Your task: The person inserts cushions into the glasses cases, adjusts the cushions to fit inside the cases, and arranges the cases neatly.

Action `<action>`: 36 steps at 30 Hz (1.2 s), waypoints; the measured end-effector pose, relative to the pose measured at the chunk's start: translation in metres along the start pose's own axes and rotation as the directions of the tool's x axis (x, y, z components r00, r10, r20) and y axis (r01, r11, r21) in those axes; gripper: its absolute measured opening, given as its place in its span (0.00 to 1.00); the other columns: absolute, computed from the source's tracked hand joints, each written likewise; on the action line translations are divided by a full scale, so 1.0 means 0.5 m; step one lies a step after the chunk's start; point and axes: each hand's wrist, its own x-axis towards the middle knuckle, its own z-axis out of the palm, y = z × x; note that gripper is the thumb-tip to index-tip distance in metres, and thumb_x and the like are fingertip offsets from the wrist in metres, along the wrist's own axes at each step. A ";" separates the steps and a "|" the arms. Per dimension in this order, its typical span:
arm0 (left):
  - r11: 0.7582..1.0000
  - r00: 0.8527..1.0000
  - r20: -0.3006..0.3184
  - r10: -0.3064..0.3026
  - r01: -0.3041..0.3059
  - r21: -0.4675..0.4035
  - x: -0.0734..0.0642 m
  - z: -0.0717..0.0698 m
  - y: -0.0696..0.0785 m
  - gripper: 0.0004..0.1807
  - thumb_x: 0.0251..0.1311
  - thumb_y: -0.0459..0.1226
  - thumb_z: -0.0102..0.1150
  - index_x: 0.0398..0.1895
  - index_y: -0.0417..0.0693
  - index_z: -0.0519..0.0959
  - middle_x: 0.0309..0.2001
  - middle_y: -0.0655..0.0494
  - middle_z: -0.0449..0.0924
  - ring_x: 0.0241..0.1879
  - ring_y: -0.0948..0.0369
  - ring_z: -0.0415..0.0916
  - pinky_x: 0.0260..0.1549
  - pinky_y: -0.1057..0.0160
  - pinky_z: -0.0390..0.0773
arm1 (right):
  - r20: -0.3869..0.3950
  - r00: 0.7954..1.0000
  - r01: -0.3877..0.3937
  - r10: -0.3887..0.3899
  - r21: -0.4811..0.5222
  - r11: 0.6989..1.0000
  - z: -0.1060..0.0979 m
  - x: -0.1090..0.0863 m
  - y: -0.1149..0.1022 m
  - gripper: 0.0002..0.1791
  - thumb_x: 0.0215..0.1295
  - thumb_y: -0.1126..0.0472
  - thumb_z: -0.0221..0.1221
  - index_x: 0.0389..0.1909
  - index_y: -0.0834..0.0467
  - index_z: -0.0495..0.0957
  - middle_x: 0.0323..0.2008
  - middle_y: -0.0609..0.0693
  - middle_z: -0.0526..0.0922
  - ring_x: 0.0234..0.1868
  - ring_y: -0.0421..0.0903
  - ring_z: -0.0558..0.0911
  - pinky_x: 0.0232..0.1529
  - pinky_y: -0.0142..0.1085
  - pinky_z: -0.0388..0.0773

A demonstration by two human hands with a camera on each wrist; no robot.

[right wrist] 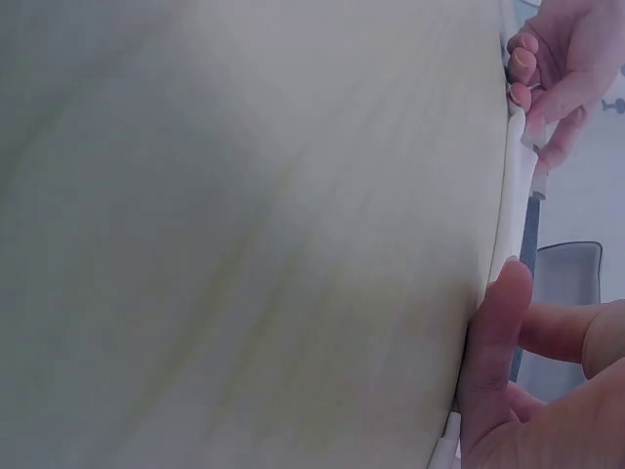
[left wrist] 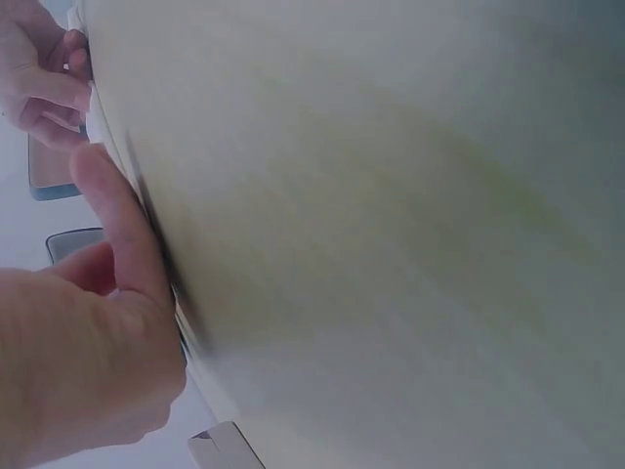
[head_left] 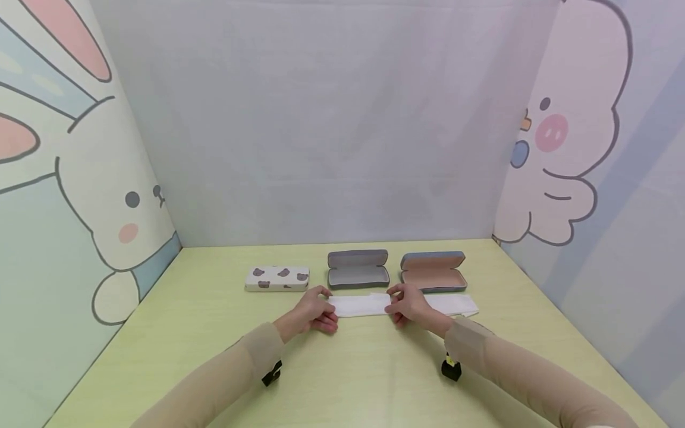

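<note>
A folded white cloth [head_left: 360, 305] lies flat on the table between both hands. My left hand [head_left: 317, 310] holds its left end by thumb and fingers. At the opposite end, my right hand [head_left: 409, 306] pinches the cloth with thumb and fingertips. More white cloth [head_left: 452, 304] shows to the right of that hand, partly behind the wrist. In the right wrist view, the cloth [right wrist: 514, 195] stretches as a thin strip from one hand to the other. Directly behind it stands an open grey glasses case [head_left: 358, 277], with its lid leaning back.
An open blue glasses case [head_left: 433, 279] with a peach lining stands at the back right. Back left is a closed white glasses case [head_left: 277, 279] with a brown bear print. Cartoon-printed side walls and a plain back wall [head_left: 332, 131] enclose the pale yellow table [head_left: 342, 368].
</note>
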 end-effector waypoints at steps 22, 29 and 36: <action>0.999 0.999 0.025 -0.046 0.046 -0.001 0.005 -0.006 0.016 0.05 0.61 0.26 0.56 0.37 0.37 0.70 0.24 0.48 0.77 0.18 0.59 0.79 0.23 0.60 0.84 | 0.091 0.993 -0.093 0.073 0.234 0.968 -0.008 -0.002 -0.007 0.12 0.62 0.65 0.62 0.41 0.66 0.71 0.17 0.50 0.77 0.14 0.42 0.76 0.17 0.35 0.79; 0.999 0.999 0.012 -0.037 0.037 -0.022 0.007 -0.015 0.037 0.06 0.64 0.28 0.54 0.36 0.40 0.67 0.26 0.48 0.74 0.21 0.58 0.78 0.21 0.65 0.82 | 0.145 0.986 -0.132 0.087 0.342 0.930 -0.026 0.006 -0.010 0.11 0.63 0.62 0.62 0.40 0.60 0.70 0.21 0.49 0.79 0.20 0.40 0.78 0.23 0.31 0.76; 1.000 1.000 -0.011 0.002 -0.002 -0.021 0.030 -0.023 0.071 0.07 0.63 0.28 0.55 0.35 0.42 0.67 0.25 0.52 0.72 0.19 0.60 0.77 0.17 0.70 0.76 | 0.099 0.990 -0.131 0.102 0.348 0.928 -0.041 0.038 -0.032 0.14 0.64 0.61 0.61 0.45 0.62 0.70 0.28 0.52 0.80 0.23 0.42 0.78 0.27 0.33 0.79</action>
